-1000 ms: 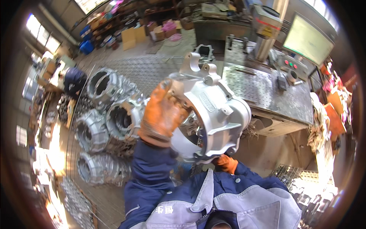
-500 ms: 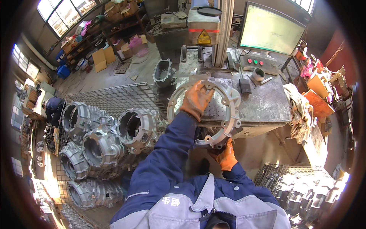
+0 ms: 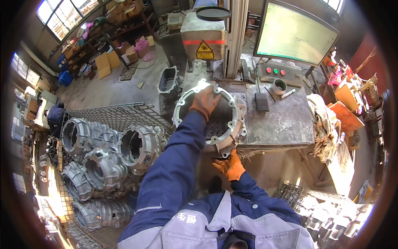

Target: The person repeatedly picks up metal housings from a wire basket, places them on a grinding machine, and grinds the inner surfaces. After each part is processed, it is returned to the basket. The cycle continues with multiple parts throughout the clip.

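Note:
A large silver cast-metal housing (image 3: 234, 132) with a round flanged rim and bolt lugs stands at the bench's left front part, its opening facing up. My left hand (image 3: 206, 102), in an orange glove, reaches over the opening with its fingers closed at the far rim. My right hand (image 3: 232, 167), also gloved in orange, grips the near lower edge from below; part of its fingers is hidden under the metal. Through the opening a perforated plate (image 3: 216, 127) shows beneath. Behind the housing stands a box-shaped machine head (image 3: 203, 37) with a red stripe and a yellow warning sign.
The bench (image 3: 277, 126) carries a black box (image 3: 261, 102), a metal ring (image 3: 279, 86), a marker (image 3: 288, 93) and a button panel (image 3: 280, 74) below a monitor (image 3: 296, 33). Several housings (image 3: 139, 145) fill a wire cage (image 3: 120, 114) at left. Rags (image 3: 322, 120) hang at right.
The housing has swung from a tilted pose to a more level one over the bench, with its near edge farther away. Both hands have moved with it, and the view has shifted slightly.

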A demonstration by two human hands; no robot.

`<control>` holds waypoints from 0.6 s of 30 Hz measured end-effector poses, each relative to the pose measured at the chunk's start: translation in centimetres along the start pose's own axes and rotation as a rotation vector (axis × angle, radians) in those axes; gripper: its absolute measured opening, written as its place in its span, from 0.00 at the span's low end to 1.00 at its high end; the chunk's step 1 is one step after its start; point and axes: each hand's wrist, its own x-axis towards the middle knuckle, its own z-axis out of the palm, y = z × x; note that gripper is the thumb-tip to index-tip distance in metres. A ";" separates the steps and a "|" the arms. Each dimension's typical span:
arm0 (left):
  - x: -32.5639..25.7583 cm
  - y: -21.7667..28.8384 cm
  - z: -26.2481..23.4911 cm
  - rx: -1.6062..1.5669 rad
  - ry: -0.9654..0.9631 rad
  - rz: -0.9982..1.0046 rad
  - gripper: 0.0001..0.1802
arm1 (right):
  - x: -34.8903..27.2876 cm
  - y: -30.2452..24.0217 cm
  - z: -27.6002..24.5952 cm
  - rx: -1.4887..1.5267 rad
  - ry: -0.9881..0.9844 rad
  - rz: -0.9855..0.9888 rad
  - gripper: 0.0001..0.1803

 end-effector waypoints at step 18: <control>-16.3 10.6 3.8 1.507 -0.520 -0.089 0.33 | -0.6 0.7 -0.6 0.109 -0.076 -0.127 0.27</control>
